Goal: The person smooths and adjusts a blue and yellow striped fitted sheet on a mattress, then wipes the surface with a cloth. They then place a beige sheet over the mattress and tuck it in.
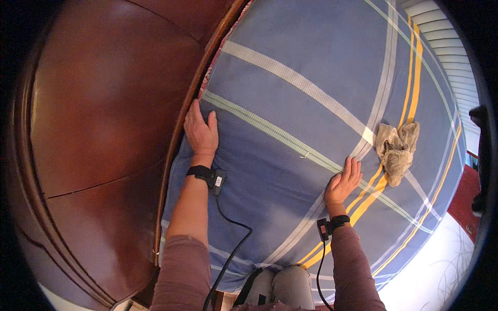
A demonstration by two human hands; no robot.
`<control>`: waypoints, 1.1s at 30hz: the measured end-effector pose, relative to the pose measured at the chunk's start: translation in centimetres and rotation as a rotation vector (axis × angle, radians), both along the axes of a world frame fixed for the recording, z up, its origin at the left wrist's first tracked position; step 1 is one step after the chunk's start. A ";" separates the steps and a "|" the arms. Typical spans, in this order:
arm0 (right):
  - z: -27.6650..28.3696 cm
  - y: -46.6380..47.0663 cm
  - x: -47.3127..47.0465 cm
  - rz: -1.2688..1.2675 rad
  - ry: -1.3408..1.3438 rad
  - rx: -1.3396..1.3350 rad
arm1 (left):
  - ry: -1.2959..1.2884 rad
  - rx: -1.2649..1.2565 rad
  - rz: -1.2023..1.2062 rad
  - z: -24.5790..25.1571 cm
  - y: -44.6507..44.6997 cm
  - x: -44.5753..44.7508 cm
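A blue plaid sheet (268, 179) with white, green and yellow stripes covers the bed before me. My left hand (202, 130) lies at the sheet's edge against the wooden rail of the headboard, its fingertips at the seam and its thumb apart. Flat on the sheet, near a green stripe, rests my right hand (344, 180), palm down and holding nothing. Just beyond it lies a crumpled beige cloth (397, 151), thin and bunched up. Some folds run through the sheet between my hands and my knees.
The glossy brown headboard (105, 116) rises along the left side. A strip of red patterned fabric (207, 77) shows between rail and sheet. Black cables run from devices strapped to both wrists. White slatted panelling (447, 50) stands at the far right, above a dark red surface (465, 202).
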State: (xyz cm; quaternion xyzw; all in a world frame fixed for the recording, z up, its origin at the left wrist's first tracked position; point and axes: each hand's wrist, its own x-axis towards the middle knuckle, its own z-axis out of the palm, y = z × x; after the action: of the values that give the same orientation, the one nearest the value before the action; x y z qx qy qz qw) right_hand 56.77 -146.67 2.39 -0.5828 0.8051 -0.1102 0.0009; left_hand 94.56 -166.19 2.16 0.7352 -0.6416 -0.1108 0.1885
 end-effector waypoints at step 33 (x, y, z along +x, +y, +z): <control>-0.1 0.1 -0.3 -0.016 -0.036 -0.015 | -0.036 0.012 0.030 2.1 -0.8 -1.8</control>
State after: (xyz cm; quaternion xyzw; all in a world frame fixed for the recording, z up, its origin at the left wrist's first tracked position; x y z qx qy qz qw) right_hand 56.42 -146.54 2.27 -0.5741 0.8088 -0.1268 0.0100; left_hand 92.75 -167.00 4.23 0.7479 -0.6330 -0.0984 0.1741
